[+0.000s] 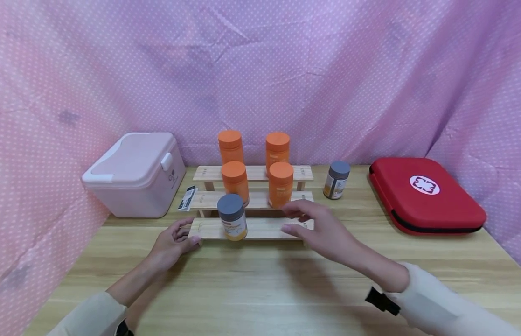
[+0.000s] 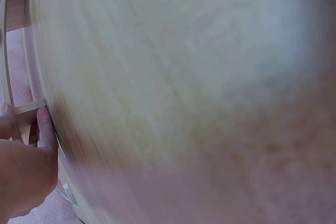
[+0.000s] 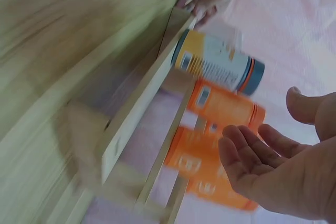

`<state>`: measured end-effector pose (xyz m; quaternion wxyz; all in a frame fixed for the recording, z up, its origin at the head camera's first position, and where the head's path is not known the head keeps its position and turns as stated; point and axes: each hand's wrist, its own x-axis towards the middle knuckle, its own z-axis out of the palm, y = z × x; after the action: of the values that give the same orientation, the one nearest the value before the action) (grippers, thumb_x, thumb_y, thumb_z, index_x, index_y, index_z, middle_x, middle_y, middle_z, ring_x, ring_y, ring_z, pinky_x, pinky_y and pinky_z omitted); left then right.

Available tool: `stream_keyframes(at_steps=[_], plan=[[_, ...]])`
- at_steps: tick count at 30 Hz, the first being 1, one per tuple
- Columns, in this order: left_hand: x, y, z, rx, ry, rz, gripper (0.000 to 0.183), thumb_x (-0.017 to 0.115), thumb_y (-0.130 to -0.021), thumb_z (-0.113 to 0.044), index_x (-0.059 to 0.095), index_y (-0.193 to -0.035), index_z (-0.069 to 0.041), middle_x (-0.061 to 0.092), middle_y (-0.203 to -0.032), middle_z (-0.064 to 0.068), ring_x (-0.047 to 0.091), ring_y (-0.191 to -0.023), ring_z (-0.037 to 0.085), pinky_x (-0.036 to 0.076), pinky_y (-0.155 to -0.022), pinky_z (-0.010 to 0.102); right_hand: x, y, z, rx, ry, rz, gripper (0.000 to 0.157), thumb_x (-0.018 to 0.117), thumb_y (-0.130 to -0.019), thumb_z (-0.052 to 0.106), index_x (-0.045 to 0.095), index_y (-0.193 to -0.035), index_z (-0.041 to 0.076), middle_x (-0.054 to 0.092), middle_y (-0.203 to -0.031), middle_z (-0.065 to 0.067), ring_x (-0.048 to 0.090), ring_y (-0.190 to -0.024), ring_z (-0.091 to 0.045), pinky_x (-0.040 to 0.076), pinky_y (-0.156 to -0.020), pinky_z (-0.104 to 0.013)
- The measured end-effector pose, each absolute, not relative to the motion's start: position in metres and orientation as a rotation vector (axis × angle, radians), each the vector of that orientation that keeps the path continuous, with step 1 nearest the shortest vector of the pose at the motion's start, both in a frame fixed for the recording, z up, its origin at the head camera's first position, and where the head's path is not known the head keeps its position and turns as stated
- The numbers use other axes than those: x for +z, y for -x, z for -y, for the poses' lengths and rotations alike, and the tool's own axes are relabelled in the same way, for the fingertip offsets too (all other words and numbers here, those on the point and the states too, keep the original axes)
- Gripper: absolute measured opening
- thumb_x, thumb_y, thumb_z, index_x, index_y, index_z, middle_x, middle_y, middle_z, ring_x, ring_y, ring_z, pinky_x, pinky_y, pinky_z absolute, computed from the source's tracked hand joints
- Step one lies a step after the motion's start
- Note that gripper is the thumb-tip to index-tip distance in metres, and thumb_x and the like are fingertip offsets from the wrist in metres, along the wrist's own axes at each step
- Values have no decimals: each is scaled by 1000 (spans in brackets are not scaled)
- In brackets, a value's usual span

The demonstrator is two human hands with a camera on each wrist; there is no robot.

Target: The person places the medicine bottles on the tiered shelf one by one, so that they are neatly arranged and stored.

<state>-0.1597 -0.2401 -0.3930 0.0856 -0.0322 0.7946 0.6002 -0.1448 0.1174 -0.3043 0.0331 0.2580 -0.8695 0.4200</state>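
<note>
A three-step wooden display rack [image 1: 266,228] stands on the table. My left hand [image 1: 171,245] pinches the left end of its lowest step, also visible in the left wrist view with the fingers [image 2: 46,127] at the rack's end. On that step stands a grey-capped bottle [image 1: 232,218] with a white and yellow label. Two orange bottles [image 1: 235,181] [image 1: 280,185] are on the middle step and two more orange bottles [image 1: 231,145] [image 1: 277,149] on the top step. My right hand [image 1: 321,228] hovers over the lowest step's right end, fingers loosely bent, holding nothing.
Another grey-capped bottle [image 1: 336,180] stands on the table right of the rack. A red first-aid case [image 1: 428,193] lies farther right. At the left are a pale pink lidded box [image 1: 136,175] and a small printed card [image 1: 187,198]. A pink dotted curtain [image 1: 260,70] hangs behind.
</note>
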Motion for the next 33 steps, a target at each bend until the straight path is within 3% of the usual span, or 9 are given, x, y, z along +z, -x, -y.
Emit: stream_keyframes(at_steps=[4, 13, 17, 23, 33], plan=[[-394, 159, 241, 1803, 86, -2364, 63, 62, -92, -1, 29, -146, 1, 53, -131, 28, 63, -105, 20, 57, -86, 29, -305, 142, -145, 1278, -685, 2718, 28, 73, -87, 22, 66, -113, 13, 67, -110, 2, 63, -95, -14, 57, -80, -31], [-395, 158, 241, 1782, 99, -2372, 64, 63, -92, -2, 30, -146, 0, 51, -132, 29, 62, -107, 23, 57, -86, 29, -310, 149, -203, 1178, -515, 2796, 44, 71, -89, 26, 59, -126, 6, 64, -118, -11, 62, -103, -25, 57, -80, -28], [-395, 159, 240, 1781, 97, -2376, 63, 63, -92, -3, 30, -146, 0, 52, -131, 29, 63, -107, 24, 57, -86, 29, -311, 164, -228, 1026, -450, 2768, 50, 72, -88, 25, 54, -129, 2, 63, -117, -17, 61, -104, -32, 57, -82, -40], [-393, 159, 240, 1811, 102, -2360, 62, 62, -92, -1, 30, -146, 0, 52, -130, 29, 63, -105, 23, 57, -86, 29, -310, 194, -255, 943, -365, 2834, 71, 70, -89, 33, 37, -141, -5, 50, -131, -28, 50, -118, -45, 46, -94, -60], [-395, 159, 241, 1819, 80, -2357, 62, 62, -92, 0, 30, -145, 2, 53, -129, 29, 63, -103, 18, 57, -86, 29, -298, 251, -267, 995, -304, 2897, 80, 66, -91, 39, 27, -147, -3, 39, -142, -31, 38, -129, -47, 34, -105, -63]])
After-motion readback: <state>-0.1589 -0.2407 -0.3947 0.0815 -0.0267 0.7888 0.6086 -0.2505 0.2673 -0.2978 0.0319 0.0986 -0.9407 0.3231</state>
